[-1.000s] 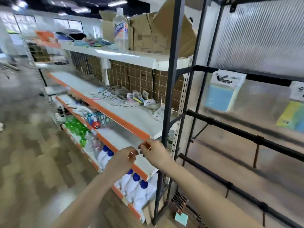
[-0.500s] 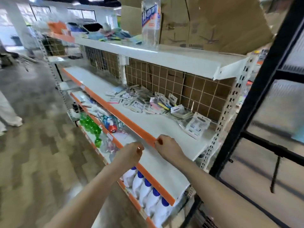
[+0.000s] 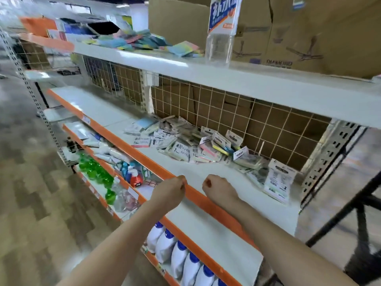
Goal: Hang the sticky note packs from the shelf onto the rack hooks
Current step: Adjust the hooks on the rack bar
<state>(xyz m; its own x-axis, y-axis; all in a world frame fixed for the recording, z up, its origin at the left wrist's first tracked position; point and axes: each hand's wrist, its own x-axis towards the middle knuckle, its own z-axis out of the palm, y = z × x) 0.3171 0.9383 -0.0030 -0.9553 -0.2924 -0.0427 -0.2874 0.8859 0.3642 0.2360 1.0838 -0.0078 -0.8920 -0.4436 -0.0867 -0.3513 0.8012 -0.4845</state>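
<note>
Hovering, both fisted and empty, over orange-edged white metal shelf (image 3: 206, 178): left hand (image 3: 169, 191), right hand (image 3: 219, 187); scattered carded sticky note packs (image 3: 206, 147) beyond.

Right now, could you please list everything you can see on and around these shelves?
Carded sticky note packs: a heap, too many to count, white cards with pastel pads, middle shelf against the wire grid.
Loose pastel sticky note pads: a pile, blue, pink and yellow, top shelf.
Clear plastic bottle: one, blue and white label, top shelf.
Brown cardboard boxes: at least two, top shelf, behind the bottle.
White spray bottles with blue caps: at least five, lowest shelf.
Green bottles: several, lower shelf.
Left hand: fingers curled, empty, at the orange shelf edge.
Right hand: fist, empty, over the middle shelf.
</note>
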